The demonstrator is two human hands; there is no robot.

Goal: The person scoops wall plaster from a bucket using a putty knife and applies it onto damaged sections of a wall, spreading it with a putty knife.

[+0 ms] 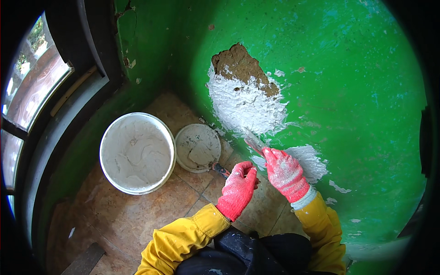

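My right hand [285, 174], in a red glove dusted with white, is closed round a putty knife [253, 140]. The knife's whitened blade points up and left, at the lower edge of rough white filler [247, 107] on the green wall. Above this filler, a brown hollow [240, 64] in the wall is bare. My left hand [238, 190], also gloved, has its fingers curled closed lower down and to the left. A black-and-orange tool handle [221, 170] shows beside it and runs behind the glove. Whether that hand grips it is hidden.
A large white bucket [104, 158] of filler stands on the tiled floor [183, 195] at the left. Beside it lies a round, filler-smeared lid [199, 146]. Another white patch [311, 162] is on the wall past my right hand. A dark-framed window [36, 68] borders the left.
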